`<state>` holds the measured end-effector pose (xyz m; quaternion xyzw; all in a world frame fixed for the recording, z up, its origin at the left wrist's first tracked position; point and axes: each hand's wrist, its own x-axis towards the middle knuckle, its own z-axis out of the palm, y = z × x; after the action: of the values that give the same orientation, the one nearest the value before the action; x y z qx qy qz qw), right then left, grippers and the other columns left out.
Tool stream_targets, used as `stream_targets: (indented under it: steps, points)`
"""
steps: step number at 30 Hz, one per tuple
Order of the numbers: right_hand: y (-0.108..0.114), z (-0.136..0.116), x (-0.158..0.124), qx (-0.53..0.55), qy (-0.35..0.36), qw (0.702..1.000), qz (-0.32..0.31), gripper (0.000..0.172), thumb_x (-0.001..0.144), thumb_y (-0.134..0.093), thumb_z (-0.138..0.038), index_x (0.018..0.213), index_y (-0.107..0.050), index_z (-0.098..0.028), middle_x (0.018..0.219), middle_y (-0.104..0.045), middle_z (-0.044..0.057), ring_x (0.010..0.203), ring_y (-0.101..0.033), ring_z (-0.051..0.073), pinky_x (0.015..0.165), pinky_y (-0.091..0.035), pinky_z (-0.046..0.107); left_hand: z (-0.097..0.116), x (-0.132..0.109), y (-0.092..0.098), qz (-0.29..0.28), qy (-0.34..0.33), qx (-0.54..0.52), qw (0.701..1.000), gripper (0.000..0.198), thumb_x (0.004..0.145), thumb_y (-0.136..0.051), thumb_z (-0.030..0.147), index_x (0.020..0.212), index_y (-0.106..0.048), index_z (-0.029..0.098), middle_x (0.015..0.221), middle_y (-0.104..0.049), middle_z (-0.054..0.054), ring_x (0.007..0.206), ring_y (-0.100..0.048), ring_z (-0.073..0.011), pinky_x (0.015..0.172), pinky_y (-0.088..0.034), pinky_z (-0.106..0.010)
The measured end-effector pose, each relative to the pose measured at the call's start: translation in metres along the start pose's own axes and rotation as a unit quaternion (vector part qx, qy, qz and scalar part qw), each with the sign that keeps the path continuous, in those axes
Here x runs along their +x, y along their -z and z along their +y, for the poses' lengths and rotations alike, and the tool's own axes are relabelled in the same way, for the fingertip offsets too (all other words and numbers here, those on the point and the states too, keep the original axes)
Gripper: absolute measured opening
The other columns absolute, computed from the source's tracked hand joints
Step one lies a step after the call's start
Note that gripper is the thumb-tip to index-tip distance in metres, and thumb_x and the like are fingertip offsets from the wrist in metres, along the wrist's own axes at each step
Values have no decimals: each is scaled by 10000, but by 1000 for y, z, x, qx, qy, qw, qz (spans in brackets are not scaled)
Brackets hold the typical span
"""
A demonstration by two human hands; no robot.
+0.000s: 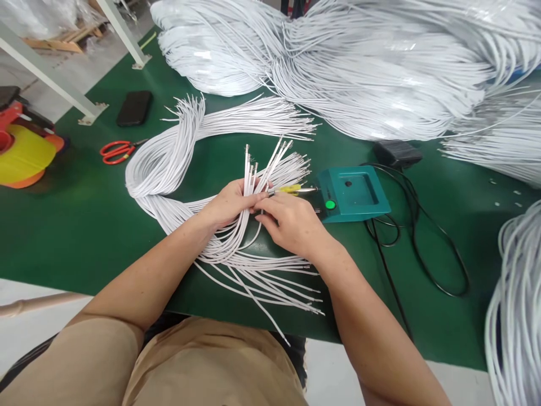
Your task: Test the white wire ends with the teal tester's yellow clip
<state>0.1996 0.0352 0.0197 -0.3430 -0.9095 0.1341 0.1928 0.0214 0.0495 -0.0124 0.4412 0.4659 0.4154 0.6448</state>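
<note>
My left hand (230, 203) is closed around several white cables (244, 225), whose ends stick up above the thumb. Right beside it, my right hand (293, 220) has its fingers pinched together at one of these cables; the exact grip is partly hidden. Just behind the right fingers is a yellow clip-like part (289, 189) with a metal tip, reaching to a teal box (357, 194) with a lit green button (330, 204). A looped bundle of white cables (158, 163) lies under and left of my hands, its loose ends fanning out to the right.
Large bundles of white cable (372, 73) fill the back of the green table (76, 231). Another bundle (518, 299) is at the right edge. Red-handled scissors (116, 151), a black case (134, 108) and a yellow tape roll (29, 153) are at the left. A black cord (416, 248) curls right of the box.
</note>
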Motion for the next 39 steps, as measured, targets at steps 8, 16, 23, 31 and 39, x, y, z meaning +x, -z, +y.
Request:
stream_targets:
  steps: [8,16,23,31,39]
  points:
    - [-7,-11,2,-106,-46,985,-127,240,911,-559,-248,889,-746,-100,889,-726,176,940,-630,296,781,-445,388,4,-1,-2,37,28,-32,998,487,614,-866,347,1025,-721,129,826,-708,-24,728,-638,-117,773,-517,-263]
    - [12,14,5,275,-310,910,18,277,878,-602,-384,669,-634,-204,572,-614,-2,470,-507,117,512,-371,274,8,-5,-1,22,-10,80,996,283,664,-816,313,818,-640,152,768,-672,4,743,-635,-126,770,-488,-258]
    - [2,13,10,547,-298,760,184,276,761,-729,-382,639,-571,-191,501,-524,-53,439,-461,78,447,-399,227,11,-12,-8,-20,-35,121,992,312,685,-797,360,802,-592,158,828,-660,-6,776,-625,-139,773,-484,-279]
    - [0,9,11,594,-302,725,173,247,738,-743,-399,672,-669,-173,636,-600,-16,523,-473,71,515,-421,233,9,-10,-11,2,-68,72,995,309,709,-785,344,795,-555,156,776,-651,-11,765,-640,-140,667,-467,-241]
    - [0,10,12,618,-331,689,185,355,664,-811,-455,855,-699,-178,685,-597,-23,578,-509,88,534,-486,243,9,-11,-12,28,-67,91,993,312,709,-778,341,771,-531,162,820,-651,-13,752,-629,-129,663,-462,-240]
